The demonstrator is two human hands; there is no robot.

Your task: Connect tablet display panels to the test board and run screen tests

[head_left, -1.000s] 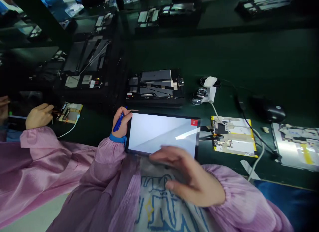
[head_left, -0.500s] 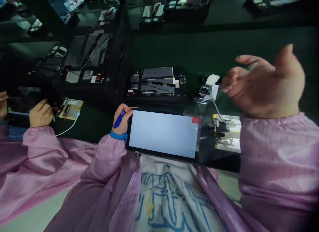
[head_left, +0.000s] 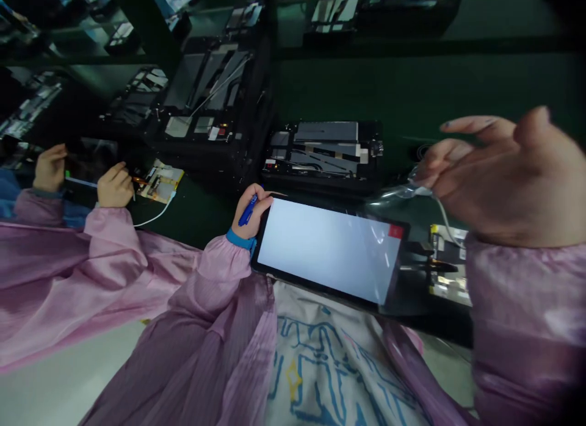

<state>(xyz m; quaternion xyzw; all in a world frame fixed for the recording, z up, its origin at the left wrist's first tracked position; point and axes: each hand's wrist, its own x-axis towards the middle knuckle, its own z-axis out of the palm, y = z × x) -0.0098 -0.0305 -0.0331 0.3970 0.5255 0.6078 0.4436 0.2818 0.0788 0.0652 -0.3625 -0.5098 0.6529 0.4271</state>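
Note:
A tablet (head_left: 329,249) with a lit white screen and a small red square (head_left: 395,231) at its far right corner rests tilted against my chest at the table edge. My left hand (head_left: 254,221) grips its left end and also holds a blue pen (head_left: 247,211). My right hand (head_left: 499,176) is raised above and to the right of the tablet. Its fingertips pinch a thin clear film (head_left: 394,196) that trails back toward the tablet's far right corner.
An opened device lies on a black tray (head_left: 325,148) just beyond the tablet, with more trays (head_left: 201,102) further left. A yellow-edged board (head_left: 446,279) sits to the right, partly hidden by my sleeve. A co-worker's hands (head_left: 114,187) work on a small board (head_left: 160,180) at left.
My right hand has risen from the tablet's near edge to up high at the right, now pinching the clear film. My left hand kept its hold. The view has shifted left.

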